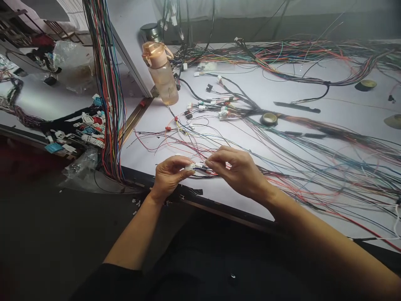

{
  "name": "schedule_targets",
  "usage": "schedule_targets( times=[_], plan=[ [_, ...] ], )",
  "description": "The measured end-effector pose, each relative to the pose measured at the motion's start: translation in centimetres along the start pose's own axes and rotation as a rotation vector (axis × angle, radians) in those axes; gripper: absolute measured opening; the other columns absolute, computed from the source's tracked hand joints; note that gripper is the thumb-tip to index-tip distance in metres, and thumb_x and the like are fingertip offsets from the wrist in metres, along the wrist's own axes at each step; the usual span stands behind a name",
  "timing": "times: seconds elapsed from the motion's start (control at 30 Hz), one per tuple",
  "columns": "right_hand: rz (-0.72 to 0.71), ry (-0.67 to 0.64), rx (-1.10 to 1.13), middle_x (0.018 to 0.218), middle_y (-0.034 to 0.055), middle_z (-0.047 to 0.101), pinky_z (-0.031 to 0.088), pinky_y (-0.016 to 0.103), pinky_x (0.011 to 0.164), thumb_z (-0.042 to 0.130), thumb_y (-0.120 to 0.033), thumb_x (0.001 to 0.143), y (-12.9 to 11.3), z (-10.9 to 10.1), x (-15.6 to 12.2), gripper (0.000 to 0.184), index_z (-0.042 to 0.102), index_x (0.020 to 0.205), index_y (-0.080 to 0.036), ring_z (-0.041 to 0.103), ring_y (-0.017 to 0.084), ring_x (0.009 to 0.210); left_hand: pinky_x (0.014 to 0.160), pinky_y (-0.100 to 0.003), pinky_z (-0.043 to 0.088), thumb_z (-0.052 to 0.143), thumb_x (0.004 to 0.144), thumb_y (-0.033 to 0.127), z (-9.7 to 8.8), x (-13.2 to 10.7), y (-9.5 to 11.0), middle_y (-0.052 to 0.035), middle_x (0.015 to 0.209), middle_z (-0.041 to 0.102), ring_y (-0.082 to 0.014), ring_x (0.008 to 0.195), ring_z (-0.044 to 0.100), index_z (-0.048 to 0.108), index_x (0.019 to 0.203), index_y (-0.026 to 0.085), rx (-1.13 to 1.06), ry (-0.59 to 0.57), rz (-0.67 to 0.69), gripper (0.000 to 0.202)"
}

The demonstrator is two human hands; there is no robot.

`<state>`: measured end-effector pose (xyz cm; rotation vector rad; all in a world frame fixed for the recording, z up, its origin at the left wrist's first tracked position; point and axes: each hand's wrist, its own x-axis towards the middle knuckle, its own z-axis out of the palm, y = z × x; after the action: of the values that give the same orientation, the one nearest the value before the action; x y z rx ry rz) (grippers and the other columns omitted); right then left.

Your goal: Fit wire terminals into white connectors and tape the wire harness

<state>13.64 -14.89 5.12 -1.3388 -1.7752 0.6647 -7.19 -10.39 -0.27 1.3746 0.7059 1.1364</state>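
Near the front edge of the white table, my left hand (171, 173) pinches a small white connector (190, 167) between thumb and fingers. My right hand (233, 167) is closed just to the right of it, thumb and fingertips pressed together on a thin wire. Dark and red wires (208, 170) run between the two hands from the connector side. How far the wire sits in the connector is too small to make out. Behind my hands, loose thin wires (194, 140) spread over the table, with small red connectors (168, 128) at some ends.
A water bottle (164, 79) stands at the back left. A wire harness with white connectors (223, 113) lies mid-table beside a tape roll (268, 119). At left hangs a thick wire bundle (108, 92); more wires (297, 54) stretch along the back.
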Motion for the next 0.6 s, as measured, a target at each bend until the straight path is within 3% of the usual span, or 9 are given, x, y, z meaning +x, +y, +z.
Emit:
schedule_targets(
  times=[0.27, 0.6],
  plan=[
    [-0.017, -0.079, -0.036, 0.08, 0.0017, 0.066, 0.04, 0.023, 0.064, 0.06, -0.023, 0.088, -0.12, -0.11, 0.06, 0.013, 0.071, 0.083, -0.018, 0.057, 0.011, 0.07, 0.078, -0.029, 0.054, 0.079, 0.065, 0.006, 0.26, 0.12, -0.35, -0.0036, 0.086, 0.069, -0.0168, 0.085, 0.065, 0.073, 0.086, 0.022, -0.051, -0.023, 0.027, 0.027],
    [-0.01, -0.124, -0.104, 0.079, 0.0013, 0.065, 0.038, 0.023, 0.063, 0.06, -0.021, 0.087, -0.72, -0.1, 0.51, 0.013, 0.072, 0.082, -0.018, 0.055, 0.01, 0.067, 0.077, -0.03, 0.055, 0.083, 0.062, 0.014, 0.0, 0.28, -0.51, -0.0032, 0.082, 0.07, -0.0167, 0.083, 0.065, 0.072, 0.081, 0.021, -0.154, 0.014, -0.051, 0.023]
  ],
)
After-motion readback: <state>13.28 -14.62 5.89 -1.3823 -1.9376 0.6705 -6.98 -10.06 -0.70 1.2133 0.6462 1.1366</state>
